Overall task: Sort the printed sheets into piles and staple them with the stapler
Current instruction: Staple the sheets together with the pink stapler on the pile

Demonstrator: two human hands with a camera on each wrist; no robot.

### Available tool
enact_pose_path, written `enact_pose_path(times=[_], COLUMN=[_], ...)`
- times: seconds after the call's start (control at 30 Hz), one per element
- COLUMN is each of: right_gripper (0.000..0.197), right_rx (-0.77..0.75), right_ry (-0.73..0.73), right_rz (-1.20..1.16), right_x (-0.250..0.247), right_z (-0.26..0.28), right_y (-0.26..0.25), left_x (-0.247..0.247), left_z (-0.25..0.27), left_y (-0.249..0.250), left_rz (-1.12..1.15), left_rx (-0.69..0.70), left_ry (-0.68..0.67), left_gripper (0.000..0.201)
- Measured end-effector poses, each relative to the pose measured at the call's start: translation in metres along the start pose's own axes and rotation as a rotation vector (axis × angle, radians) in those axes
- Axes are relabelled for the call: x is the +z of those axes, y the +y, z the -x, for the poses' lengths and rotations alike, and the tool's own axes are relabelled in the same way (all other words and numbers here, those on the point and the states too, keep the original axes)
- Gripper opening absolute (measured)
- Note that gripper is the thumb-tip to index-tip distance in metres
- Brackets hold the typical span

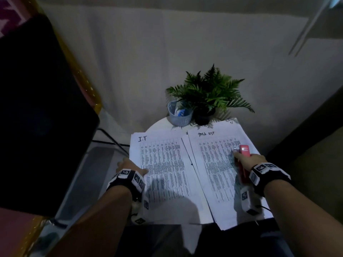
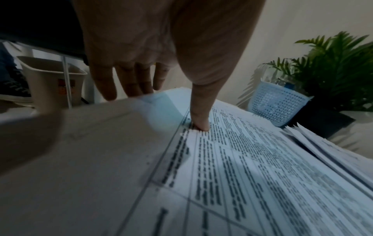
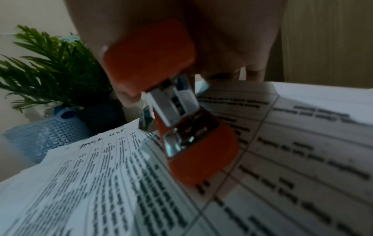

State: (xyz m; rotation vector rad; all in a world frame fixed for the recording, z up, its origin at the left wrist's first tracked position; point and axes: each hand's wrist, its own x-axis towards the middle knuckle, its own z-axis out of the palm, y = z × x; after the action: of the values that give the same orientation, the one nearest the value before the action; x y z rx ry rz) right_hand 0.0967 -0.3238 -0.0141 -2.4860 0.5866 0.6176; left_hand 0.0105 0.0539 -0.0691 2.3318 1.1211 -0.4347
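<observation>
Two piles of printed sheets lie side by side on a small round white table (image 1: 159,125). The left pile (image 1: 163,164) is headed "I.T" and the right pile (image 1: 215,164) is headed "TASK LIST". My left hand (image 1: 130,166) holds the I.T pile at its left edge. Its thumb (image 2: 199,124) presses on top, and its fingers (image 2: 129,79) drop behind the edge with their tips hidden by paper. My right hand (image 1: 245,160) grips a red stapler (image 1: 244,150) over the right side of the TASK LIST pile (image 3: 101,175). The stapler (image 3: 149,60) points forward, its jaws apart with no paper between them.
A fern in a black pot (image 1: 209,93) and a blue mesh basket (image 1: 180,114) stand at the table's far edge. A large dark chair back (image 1: 37,108) fills the left. A beige bin (image 2: 52,83) stands on the floor beyond the left pile. A white wall is behind.
</observation>
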Motion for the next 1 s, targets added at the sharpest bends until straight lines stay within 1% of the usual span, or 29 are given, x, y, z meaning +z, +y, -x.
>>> enact_pose_path(times=[0.03,0.1,0.17,0.2,0.27,0.33,0.43,0.47,0.57,0.6,0.63,0.7,0.73,0.8,0.83,0.93,1.0], right_gripper=[0.078,0.077,0.077,0.074,0.07,0.07,0.074,0.071,0.053,0.046,0.045,0.047,0.043,0.033,0.031,0.03,0.027], right_rx=[0.003,0.0,-0.018,-0.04,-0.089,-0.136,-0.224,-0.255,-0.365,-0.391,-0.419,-0.475,-0.507,-0.55,-0.546,-0.458,-0.366], right_ry=[-0.013,-0.005,0.055,0.095,0.131,0.133,0.128,0.12,0.056,0.004,-0.051,-0.131,-0.157,-0.231,-0.278,-0.36,-0.315], right_rz=[0.035,0.085,0.098,0.097,0.075,0.017,-0.153,-0.206,-0.347,-0.406,-0.457,-0.547,-0.604,-0.722,-0.766,-0.838,-0.858], right_x=[0.0,0.001,0.004,0.004,0.005,0.007,0.011,0.013,0.015,0.016,0.017,0.021,0.022,0.021,0.019,0.01,0.006], right_z=[0.001,0.002,0.006,0.009,0.015,0.02,0.036,0.043,0.069,0.081,0.091,0.111,0.122,0.141,0.147,0.16,0.161], right_y=[0.0,0.001,0.002,0.003,0.003,0.001,-0.008,-0.012,-0.027,-0.033,-0.039,-0.049,-0.055,-0.064,-0.068,-0.071,-0.068], left_x=[-0.003,-0.006,-0.009,-0.011,-0.016,-0.025,-0.044,-0.052,-0.077,-0.084,-0.09,-0.097,-0.099,-0.097,-0.093,-0.072,-0.054], left_z=[0.005,0.013,0.018,0.022,0.028,0.037,0.056,0.063,0.082,0.09,0.097,0.113,0.121,0.13,0.135,0.141,0.139], left_y=[0.002,0.005,0.007,0.006,0.005,0.004,0.006,0.006,0.0,-0.001,-0.001,0.003,0.006,0.012,0.016,0.024,0.026], left_rz=[0.057,0.184,0.254,0.274,0.322,0.372,0.452,0.483,0.592,0.64,0.691,0.776,0.82,0.886,0.904,0.882,0.851], left_rx=[0.009,0.047,0.087,0.109,0.15,0.166,0.153,0.159,0.216,0.242,0.274,0.348,0.389,0.465,0.494,0.522,0.502], left_ry=[0.037,0.129,0.184,0.2,0.23,0.27,0.401,0.457,0.578,0.605,0.622,0.614,0.589,0.498,0.448,0.339,0.267], left_gripper=[0.08,0.058,0.038,0.033,0.029,0.024,0.024,0.025,0.026,0.028,0.029,0.026,0.024,0.019,0.018,0.022,0.02])
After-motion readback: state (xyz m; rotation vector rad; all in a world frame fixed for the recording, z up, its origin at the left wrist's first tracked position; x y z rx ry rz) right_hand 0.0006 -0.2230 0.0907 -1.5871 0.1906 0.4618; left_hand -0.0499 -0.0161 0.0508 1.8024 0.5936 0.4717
